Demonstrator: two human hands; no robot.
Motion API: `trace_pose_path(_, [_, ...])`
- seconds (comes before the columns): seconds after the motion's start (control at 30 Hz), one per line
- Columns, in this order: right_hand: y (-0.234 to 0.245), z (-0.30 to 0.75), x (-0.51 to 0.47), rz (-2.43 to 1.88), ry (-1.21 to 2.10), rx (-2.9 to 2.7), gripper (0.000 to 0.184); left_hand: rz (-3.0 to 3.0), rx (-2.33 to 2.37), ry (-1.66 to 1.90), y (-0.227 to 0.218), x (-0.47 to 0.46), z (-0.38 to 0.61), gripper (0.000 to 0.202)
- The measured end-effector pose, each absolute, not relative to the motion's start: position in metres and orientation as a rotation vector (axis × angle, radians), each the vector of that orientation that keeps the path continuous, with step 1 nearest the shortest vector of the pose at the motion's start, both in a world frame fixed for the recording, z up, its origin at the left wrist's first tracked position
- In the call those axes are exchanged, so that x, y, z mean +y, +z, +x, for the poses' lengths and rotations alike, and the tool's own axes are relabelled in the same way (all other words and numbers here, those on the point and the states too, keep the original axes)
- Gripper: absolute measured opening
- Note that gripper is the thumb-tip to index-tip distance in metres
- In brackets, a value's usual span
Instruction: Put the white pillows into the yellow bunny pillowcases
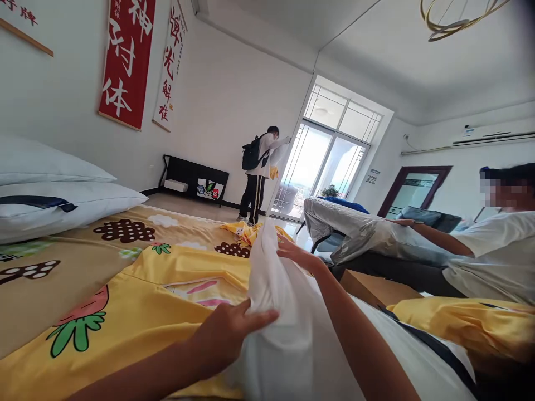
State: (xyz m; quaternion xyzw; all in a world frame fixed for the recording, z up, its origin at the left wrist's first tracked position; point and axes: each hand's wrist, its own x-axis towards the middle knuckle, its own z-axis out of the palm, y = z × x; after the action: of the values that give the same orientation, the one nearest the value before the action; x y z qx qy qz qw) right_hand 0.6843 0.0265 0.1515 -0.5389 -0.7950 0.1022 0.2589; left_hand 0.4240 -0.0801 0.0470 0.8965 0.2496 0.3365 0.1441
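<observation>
A bunched piece of white fabric (288, 295) rises in front of me and spreads toward the lower right; whether it is a quilt or a sheet I cannot tell. My left hand (234, 328) is closed on its near edge, thumb laid across the top. Further along the same fold, my right hand (296, 255) grips the far part, its fingertips partly hidden by the cloth. Beneath and to the left lies a yellow printed cover (154, 301) with carrot and rabbit pictures, spread on the tan patterned bedding (83, 250).
White pillows (96, 197) are stacked at the left. Yellow cloth (463, 317) and a cardboard box (376, 284) lie at the right. A seated person (493, 250) is on the right; another with a backpack (251, 154) stands near the window. A low black rack (190, 172) stands by the wall.
</observation>
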Motion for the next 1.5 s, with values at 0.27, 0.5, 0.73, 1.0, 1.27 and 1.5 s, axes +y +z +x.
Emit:
trace_pose_path(0.27, [0.161, 0.640, 0.018, -1.480, 0.476, -2.206, 0.035, 2.537, 0.967, 0.519, 0.029, -0.086, 0.400, 0.066])
trace_pose_path(0.5, [0.126, 0.597, -0.039, -1.523, -0.304, -1.872, 0.035, 1.097, 0.940, 1.097, 0.034, -0.016, 0.402, 0.036])
trace_pose_path(0.73, [-0.020, 0.570, -0.120, -1.321, -0.336, -2.174, 0.069, 0.672, 0.883, 1.266, 0.041, -0.022, 0.442, 0.032])
trace_pose_path(1.0, [-0.026, 0.594, -0.107, -1.078, -0.601, -1.798, 0.033, 0.886, 0.666, 1.125, 0.063, -0.064, 0.449, 0.066])
trace_pose_path(1.27, [0.068, 0.683, -0.055, -0.960, -0.605, -1.880, 0.020, 1.676, 0.483, 0.451, 0.027, -0.016, 0.394, 0.068])
trace_pose_path(1.5, [0.138, 0.736, 0.023, -1.691, -0.388, -1.804, 0.018, 2.457, 0.812, 0.142, 0.006, -0.004, 0.396, 0.054])
